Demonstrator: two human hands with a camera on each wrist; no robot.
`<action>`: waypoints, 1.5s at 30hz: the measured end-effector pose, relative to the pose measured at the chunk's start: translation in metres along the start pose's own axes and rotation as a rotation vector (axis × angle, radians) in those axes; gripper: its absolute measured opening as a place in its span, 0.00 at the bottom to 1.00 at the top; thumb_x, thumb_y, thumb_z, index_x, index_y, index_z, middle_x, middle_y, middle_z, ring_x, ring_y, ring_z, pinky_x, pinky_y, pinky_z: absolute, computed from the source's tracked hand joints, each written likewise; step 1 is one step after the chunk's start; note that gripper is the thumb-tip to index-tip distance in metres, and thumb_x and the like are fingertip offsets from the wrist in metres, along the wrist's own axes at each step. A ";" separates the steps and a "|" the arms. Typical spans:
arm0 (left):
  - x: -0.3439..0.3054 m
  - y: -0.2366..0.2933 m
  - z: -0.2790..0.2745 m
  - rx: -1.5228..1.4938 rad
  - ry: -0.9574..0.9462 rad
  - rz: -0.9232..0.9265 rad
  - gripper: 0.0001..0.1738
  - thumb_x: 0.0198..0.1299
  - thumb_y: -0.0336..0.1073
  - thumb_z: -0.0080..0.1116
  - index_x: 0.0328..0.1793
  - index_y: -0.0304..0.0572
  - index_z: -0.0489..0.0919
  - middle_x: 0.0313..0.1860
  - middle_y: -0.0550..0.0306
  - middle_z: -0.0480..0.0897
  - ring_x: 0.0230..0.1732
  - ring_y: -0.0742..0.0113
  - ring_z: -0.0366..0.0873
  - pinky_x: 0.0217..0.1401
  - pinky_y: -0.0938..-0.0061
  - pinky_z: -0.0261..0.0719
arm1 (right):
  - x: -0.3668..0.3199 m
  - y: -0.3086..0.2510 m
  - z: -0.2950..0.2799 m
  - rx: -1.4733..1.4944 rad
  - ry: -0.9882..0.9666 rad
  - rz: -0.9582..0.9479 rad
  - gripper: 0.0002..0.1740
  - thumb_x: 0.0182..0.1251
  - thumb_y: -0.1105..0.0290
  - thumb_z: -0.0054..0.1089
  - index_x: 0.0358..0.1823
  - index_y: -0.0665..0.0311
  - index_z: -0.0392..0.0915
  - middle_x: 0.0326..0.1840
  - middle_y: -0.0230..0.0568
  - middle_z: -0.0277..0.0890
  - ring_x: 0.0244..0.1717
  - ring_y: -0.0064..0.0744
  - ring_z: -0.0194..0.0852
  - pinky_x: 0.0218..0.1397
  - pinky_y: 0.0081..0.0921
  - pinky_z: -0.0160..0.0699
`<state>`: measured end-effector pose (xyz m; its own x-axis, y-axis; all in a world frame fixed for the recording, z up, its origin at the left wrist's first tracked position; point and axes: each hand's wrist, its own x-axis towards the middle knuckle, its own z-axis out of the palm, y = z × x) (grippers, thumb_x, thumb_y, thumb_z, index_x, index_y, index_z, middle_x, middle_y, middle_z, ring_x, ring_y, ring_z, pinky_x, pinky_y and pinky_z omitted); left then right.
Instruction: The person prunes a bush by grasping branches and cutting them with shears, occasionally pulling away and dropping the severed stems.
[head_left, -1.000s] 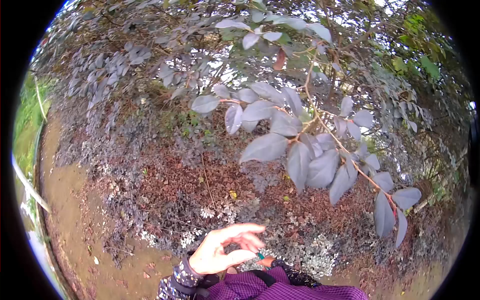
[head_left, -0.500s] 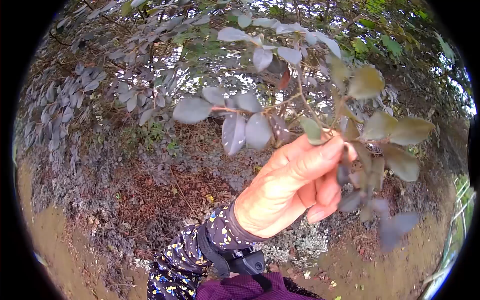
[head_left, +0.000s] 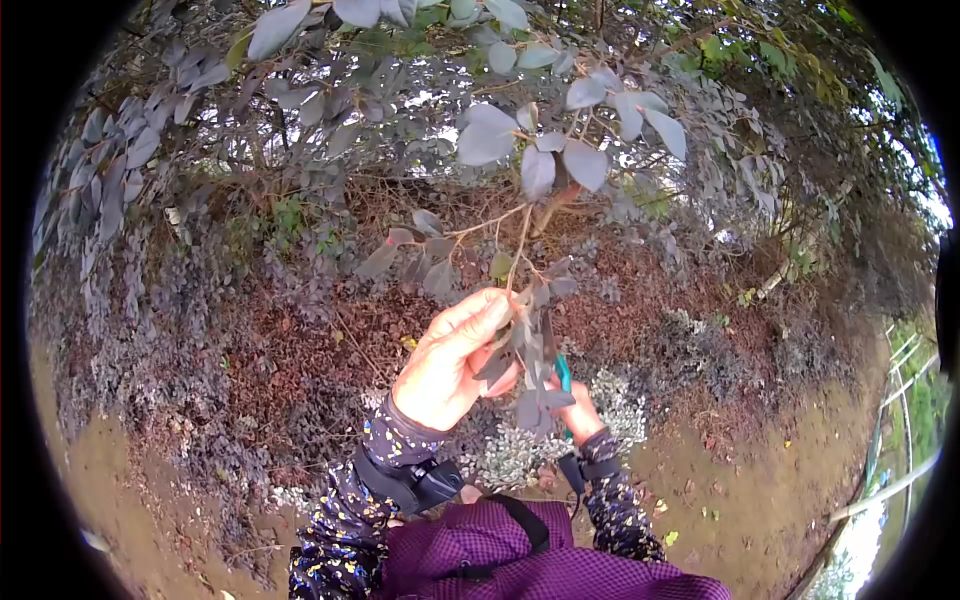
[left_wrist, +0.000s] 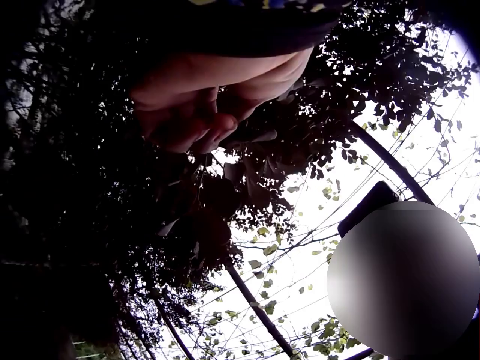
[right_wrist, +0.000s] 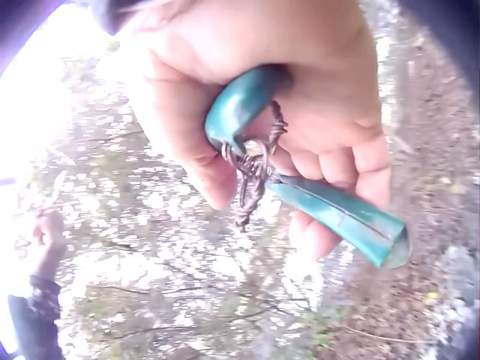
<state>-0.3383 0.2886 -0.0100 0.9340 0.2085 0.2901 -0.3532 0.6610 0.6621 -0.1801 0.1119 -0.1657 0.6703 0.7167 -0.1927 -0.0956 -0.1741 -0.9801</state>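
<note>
My left hand [head_left: 430, 385] pinches a thin leafy branch [head_left: 521, 245] between thumb and fingers, with grey-purple leaves hanging below the grip. Dark against the bright sky, the same left hand [left_wrist: 199, 101] shows in the left wrist view with leaves under its fingers. Just right of those hanging leaves is my right hand [head_left: 580, 413], holding pruning shears [head_left: 564, 373] with teal handles. Seen close up in the right wrist view, the pruning shears [right_wrist: 341, 214] lie in the right hand [right_wrist: 322, 97], brown wire twisted around them near the pivot. Leaves partly cover the blades in the head view.
More leafy twigs [head_left: 490, 135] hang in front at head height. Behind them stand dense shrubs [head_left: 130, 290] over ground littered with brown leaves [head_left: 300, 345]. Bare soil [head_left: 740, 500] lies at the near right, and pale rails [head_left: 885, 488] line the far right edge.
My left hand rose from low in front, caught the branch, and has since drawn it down and leftward. The right hand has come up beside the branch with the pruning shears.
</note>
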 end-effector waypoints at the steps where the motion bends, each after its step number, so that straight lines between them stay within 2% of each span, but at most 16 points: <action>1: -0.002 0.002 -0.001 0.012 -0.014 0.017 0.18 0.67 0.44 0.47 0.46 0.34 0.70 0.30 0.58 0.76 0.13 0.73 0.68 0.16 0.80 0.65 | 0.006 -0.033 0.002 -0.024 -0.096 -0.145 0.29 0.62 0.53 0.56 0.55 0.70 0.69 0.31 0.35 0.76 0.33 0.28 0.75 0.43 0.28 0.74; 2: -0.003 0.002 -0.009 -0.042 -0.054 0.013 0.18 0.66 0.44 0.47 0.47 0.33 0.70 0.31 0.58 0.76 0.14 0.74 0.70 0.16 0.81 0.67 | 0.003 -0.067 0.010 0.001 -0.132 -0.216 0.29 0.63 0.53 0.56 0.56 0.71 0.67 0.32 0.35 0.75 0.36 0.28 0.75 0.44 0.27 0.73; 3: -0.006 0.006 -0.003 -0.021 0.032 0.022 0.17 0.67 0.43 0.47 0.46 0.33 0.69 0.28 0.59 0.75 0.13 0.73 0.69 0.16 0.79 0.68 | 0.003 -0.099 0.015 -0.003 -0.216 -0.324 0.31 0.64 0.52 0.55 0.57 0.72 0.66 0.34 0.36 0.75 0.38 0.28 0.74 0.46 0.27 0.71; 6: -0.009 0.007 -0.011 -0.018 -0.019 0.032 0.18 0.67 0.44 0.47 0.49 0.34 0.67 0.34 0.60 0.74 0.15 0.74 0.68 0.18 0.80 0.66 | 0.017 -0.150 0.020 -0.032 -0.280 -0.493 0.31 0.65 0.53 0.55 0.57 0.73 0.66 0.38 0.36 0.75 0.41 0.27 0.73 0.48 0.27 0.70; 8: -0.013 0.009 -0.009 -0.077 -0.102 0.119 0.19 0.67 0.45 0.47 0.52 0.35 0.65 0.44 0.60 0.72 0.18 0.75 0.65 0.20 0.81 0.63 | 0.020 -0.171 0.024 -0.065 -0.290 -0.548 0.30 0.65 0.54 0.55 0.57 0.73 0.66 0.38 0.36 0.75 0.41 0.27 0.73 0.49 0.27 0.70; 13: -0.012 0.012 -0.011 -0.057 0.001 0.102 0.17 0.69 0.49 0.42 0.50 0.43 0.68 0.44 0.64 0.70 0.17 0.75 0.61 0.21 0.79 0.57 | 0.021 -0.193 0.034 -0.118 -0.222 -0.698 0.30 0.64 0.53 0.56 0.58 0.71 0.68 0.40 0.35 0.76 0.40 0.24 0.71 0.47 0.24 0.68; 16: -0.009 0.012 -0.012 -0.020 0.020 0.122 0.18 0.68 0.50 0.42 0.51 0.44 0.68 0.45 0.64 0.69 0.18 0.75 0.61 0.23 0.78 0.58 | 0.021 -0.193 0.033 -0.146 -0.224 -0.680 0.31 0.64 0.53 0.57 0.58 0.71 0.68 0.40 0.34 0.76 0.40 0.22 0.70 0.45 0.22 0.68; 19: -0.008 0.009 -0.010 -0.026 0.063 0.123 0.20 0.68 0.52 0.42 0.51 0.43 0.67 0.38 0.65 0.69 0.18 0.75 0.60 0.24 0.78 0.58 | 0.020 -0.193 0.037 -0.126 -0.200 -0.694 0.31 0.63 0.54 0.58 0.58 0.72 0.67 0.41 0.35 0.75 0.41 0.23 0.71 0.44 0.23 0.69; 21: -0.004 0.007 -0.018 -0.183 -0.047 0.113 0.14 0.70 0.41 0.40 0.54 0.43 0.68 0.44 0.62 0.72 0.16 0.75 0.62 0.20 0.82 0.59 | 0.021 -0.192 0.038 -0.101 -0.192 -0.711 0.31 0.63 0.55 0.59 0.58 0.72 0.67 0.42 0.35 0.75 0.42 0.23 0.71 0.44 0.23 0.70; 25: 0.002 0.011 -0.024 -0.121 -0.064 0.052 0.13 0.70 0.43 0.39 0.46 0.42 0.68 0.40 0.64 0.72 0.15 0.75 0.60 0.20 0.81 0.59 | 0.020 -0.180 0.030 -0.081 -0.220 -0.635 0.30 0.64 0.59 0.59 0.60 0.72 0.65 0.45 0.40 0.74 0.42 0.28 0.75 0.46 0.24 0.73; 29: -0.002 0.014 -0.013 -0.137 0.051 0.091 0.15 0.69 0.44 0.41 0.47 0.39 0.67 0.39 0.64 0.71 0.15 0.76 0.60 0.21 0.82 0.58 | 0.016 -0.175 0.031 -0.091 -0.199 -0.570 0.29 0.64 0.60 0.59 0.60 0.72 0.65 0.45 0.39 0.73 0.43 0.27 0.74 0.48 0.24 0.73; 35: -0.003 0.007 -0.026 -0.079 -0.050 0.134 0.20 0.66 0.47 0.48 0.52 0.37 0.64 0.43 0.65 0.68 0.18 0.77 0.62 0.22 0.81 0.58 | 0.010 -0.198 0.039 -0.230 -0.144 -0.642 0.29 0.63 0.60 0.61 0.59 0.71 0.67 0.42 0.34 0.73 0.40 0.23 0.72 0.45 0.22 0.73; 41: -0.009 0.006 -0.033 -0.107 -0.052 0.131 0.25 0.63 0.49 0.54 0.53 0.36 0.64 0.45 0.64 0.67 0.19 0.77 0.62 0.24 0.81 0.58 | 0.004 -0.199 0.048 -0.165 -0.100 -0.631 0.19 0.63 0.64 0.60 0.50 0.69 0.73 0.25 0.30 0.73 0.25 0.17 0.69 0.31 0.17 0.71; 43: -0.009 0.005 -0.037 -0.112 -0.045 0.139 0.18 0.68 0.45 0.45 0.54 0.40 0.70 0.45 0.66 0.71 0.20 0.76 0.59 0.24 0.78 0.58 | 0.002 -0.200 0.049 -0.209 -0.064 -0.600 0.18 0.63 0.65 0.60 0.49 0.69 0.73 0.25 0.29 0.73 0.24 0.16 0.68 0.29 0.15 0.69; 44: -0.013 0.009 -0.029 -0.098 0.004 0.164 0.17 0.68 0.46 0.43 0.51 0.40 0.71 0.32 0.66 0.72 0.18 0.77 0.58 0.23 0.79 0.56 | 0.002 -0.199 0.049 -0.194 -0.066 -0.604 0.17 0.63 0.66 0.60 0.48 0.69 0.74 0.23 0.28 0.71 0.22 0.15 0.67 0.26 0.15 0.67; 45: -0.014 0.010 -0.031 -0.090 0.004 0.173 0.17 0.68 0.46 0.43 0.51 0.40 0.71 0.32 0.66 0.72 0.18 0.77 0.58 0.23 0.79 0.56 | 0.003 -0.198 0.049 -0.192 -0.074 -0.613 0.17 0.63 0.66 0.60 0.48 0.69 0.74 0.23 0.28 0.71 0.22 0.15 0.67 0.26 0.15 0.67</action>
<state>-0.3536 0.3146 -0.0288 0.8601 0.3275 0.3910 -0.5023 0.6768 0.5382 -0.1956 0.1812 0.0254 0.5083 0.7681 0.3895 0.4261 0.1687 -0.8888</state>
